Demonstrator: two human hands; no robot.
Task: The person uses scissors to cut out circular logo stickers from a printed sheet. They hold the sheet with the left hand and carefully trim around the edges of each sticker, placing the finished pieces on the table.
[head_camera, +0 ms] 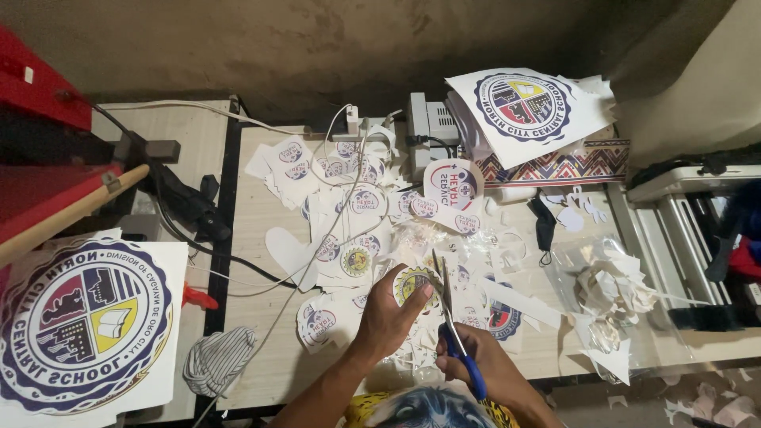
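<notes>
Round paper emblem (414,284), pinched in my left hand (390,313) fingers at table centre; my right hand (476,361) grips blue-handled scissors (453,333), blades at its 3 o'clock edge. Trimming under way; next, I judge, rotate the emblem into the blades.

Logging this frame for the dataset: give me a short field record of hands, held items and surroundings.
left hand: holds a round gear-edged paper cutout
right hand: grip on blue-handled scissors, blades pointing up beside the cutout
table: pale wood, strewn with cut stickers and white cables
right side: clear bag of paper scraps
left side: large round emblem print
</notes>
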